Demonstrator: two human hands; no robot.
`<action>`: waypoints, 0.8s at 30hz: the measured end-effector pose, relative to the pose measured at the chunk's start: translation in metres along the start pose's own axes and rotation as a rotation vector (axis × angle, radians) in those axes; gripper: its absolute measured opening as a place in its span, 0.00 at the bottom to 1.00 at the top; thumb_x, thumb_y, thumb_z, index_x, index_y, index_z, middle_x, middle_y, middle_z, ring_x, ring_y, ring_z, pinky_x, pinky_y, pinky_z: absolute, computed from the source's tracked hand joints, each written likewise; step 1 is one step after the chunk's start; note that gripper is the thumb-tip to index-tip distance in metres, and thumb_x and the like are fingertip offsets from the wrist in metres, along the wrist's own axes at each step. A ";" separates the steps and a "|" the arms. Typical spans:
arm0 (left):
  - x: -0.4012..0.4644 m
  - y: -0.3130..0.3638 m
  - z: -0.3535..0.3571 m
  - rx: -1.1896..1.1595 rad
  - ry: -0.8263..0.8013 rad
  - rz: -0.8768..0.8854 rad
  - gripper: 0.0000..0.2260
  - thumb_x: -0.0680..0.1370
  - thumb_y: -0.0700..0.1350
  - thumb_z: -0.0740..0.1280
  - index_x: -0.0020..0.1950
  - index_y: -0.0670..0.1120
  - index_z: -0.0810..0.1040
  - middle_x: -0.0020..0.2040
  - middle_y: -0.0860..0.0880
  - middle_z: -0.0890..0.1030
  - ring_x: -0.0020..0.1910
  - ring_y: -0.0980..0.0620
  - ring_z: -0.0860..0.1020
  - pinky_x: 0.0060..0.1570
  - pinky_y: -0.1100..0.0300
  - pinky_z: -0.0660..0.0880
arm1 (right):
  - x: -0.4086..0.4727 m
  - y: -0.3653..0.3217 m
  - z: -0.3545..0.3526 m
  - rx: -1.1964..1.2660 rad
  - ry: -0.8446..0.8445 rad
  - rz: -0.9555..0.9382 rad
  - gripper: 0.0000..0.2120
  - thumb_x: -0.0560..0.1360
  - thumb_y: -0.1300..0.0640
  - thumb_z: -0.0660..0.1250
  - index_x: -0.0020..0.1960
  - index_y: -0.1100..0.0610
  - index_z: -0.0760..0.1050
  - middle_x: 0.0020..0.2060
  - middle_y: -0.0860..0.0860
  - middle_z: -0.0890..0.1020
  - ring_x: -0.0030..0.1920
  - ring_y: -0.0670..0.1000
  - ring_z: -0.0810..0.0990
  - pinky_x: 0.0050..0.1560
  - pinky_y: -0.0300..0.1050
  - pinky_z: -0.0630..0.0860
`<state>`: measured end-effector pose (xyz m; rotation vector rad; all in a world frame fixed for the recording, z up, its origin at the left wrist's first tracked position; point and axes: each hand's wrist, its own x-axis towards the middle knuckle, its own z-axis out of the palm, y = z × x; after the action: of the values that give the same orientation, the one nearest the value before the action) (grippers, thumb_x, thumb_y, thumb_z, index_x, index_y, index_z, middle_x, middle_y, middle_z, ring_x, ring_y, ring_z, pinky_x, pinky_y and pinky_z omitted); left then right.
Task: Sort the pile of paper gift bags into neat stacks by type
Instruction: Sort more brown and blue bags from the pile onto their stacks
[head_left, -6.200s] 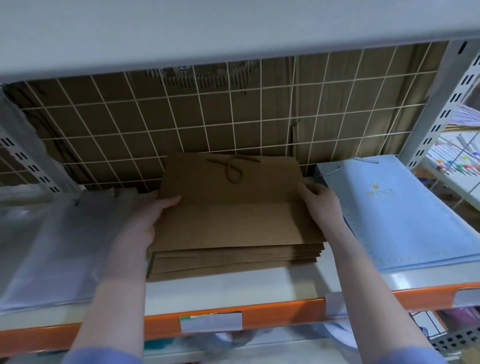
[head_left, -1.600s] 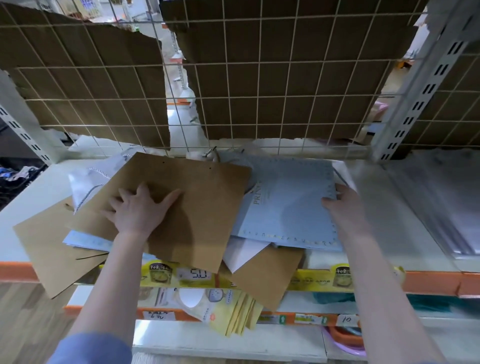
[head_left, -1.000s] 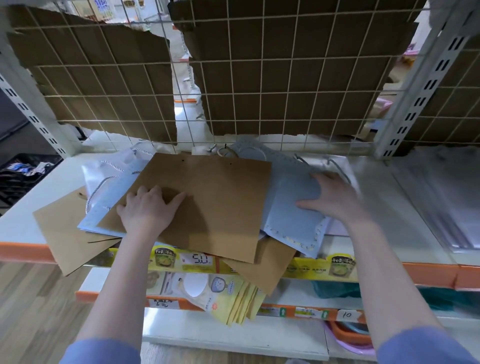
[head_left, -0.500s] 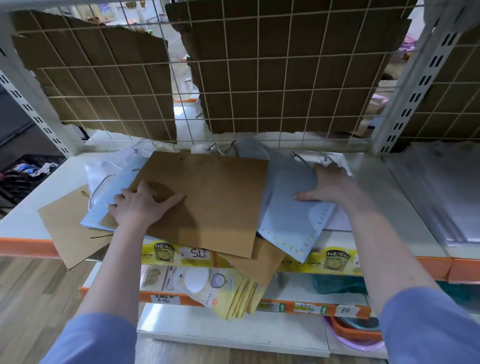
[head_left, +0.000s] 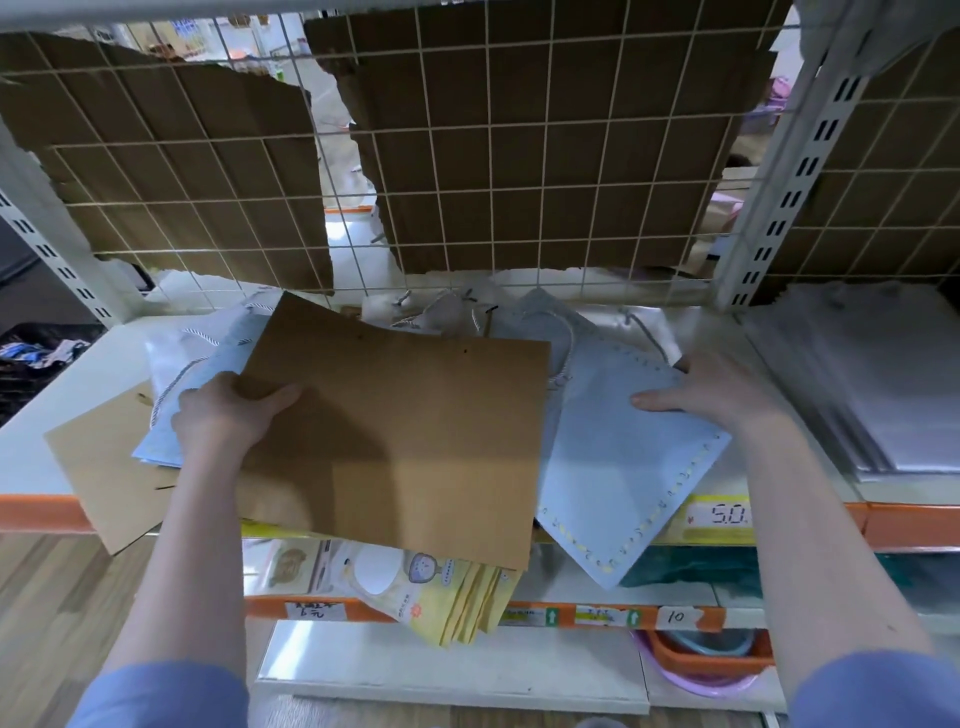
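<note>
— While the pile of paper gift bags sprawls across the white shelf (head_left: 62, 405), which step is under way?

— Picking out a brown one, it seems. The left hand (head_left: 223, 410) grips the near-left edge of a flat brown kraft bag (head_left: 405, 431), thumb on top and fingers curled beneath, its near edge overhanging the shelf front. The right hand (head_left: 711, 389) lies flat, fingers straight, pressing on a pale blue bag (head_left: 623, 467) just to the right.

— And the next move?

— Likely drawing the brown bag clear and carrying it to a stack of its kind, with the blue one pinned so it stays put.

— Anything in the way?

— Rope handles (head_left: 563, 338) tangle at the far side by the wire grid (head_left: 467, 156). Another brown bag (head_left: 104, 467) and a blue-and-white one (head_left: 171, 364) lie underneath on the left, overlapping. A stack of clear sleeves (head_left: 883, 384) sits to the right; yellow packets (head_left: 457, 597) poke out from the shelf below.
</note>
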<state>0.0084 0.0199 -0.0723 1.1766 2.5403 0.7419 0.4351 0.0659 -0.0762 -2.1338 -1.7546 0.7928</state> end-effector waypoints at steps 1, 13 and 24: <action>-0.002 0.002 -0.002 -0.036 -0.003 -0.001 0.20 0.71 0.59 0.70 0.53 0.44 0.76 0.54 0.38 0.79 0.55 0.38 0.75 0.55 0.48 0.73 | 0.000 0.004 0.000 0.065 0.009 0.007 0.23 0.63 0.46 0.77 0.48 0.61 0.78 0.43 0.55 0.82 0.42 0.56 0.81 0.40 0.46 0.75; -0.026 -0.002 -0.013 -0.653 0.022 -0.192 0.10 0.73 0.50 0.71 0.40 0.46 0.73 0.43 0.45 0.77 0.45 0.45 0.74 0.50 0.50 0.74 | -0.010 0.025 -0.006 0.321 0.375 0.177 0.16 0.68 0.48 0.71 0.48 0.59 0.76 0.44 0.57 0.79 0.43 0.58 0.77 0.45 0.48 0.73; -0.029 -0.004 -0.029 -0.865 -0.014 -0.257 0.10 0.72 0.51 0.72 0.40 0.49 0.73 0.34 0.49 0.71 0.33 0.50 0.70 0.34 0.59 0.66 | -0.026 0.029 0.010 0.488 0.407 0.183 0.16 0.69 0.53 0.72 0.45 0.66 0.77 0.43 0.65 0.80 0.47 0.63 0.81 0.53 0.60 0.76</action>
<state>0.0124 -0.0138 -0.0498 0.5406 1.9133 1.5129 0.4499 0.0330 -0.0935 -1.9568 -1.0482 0.6801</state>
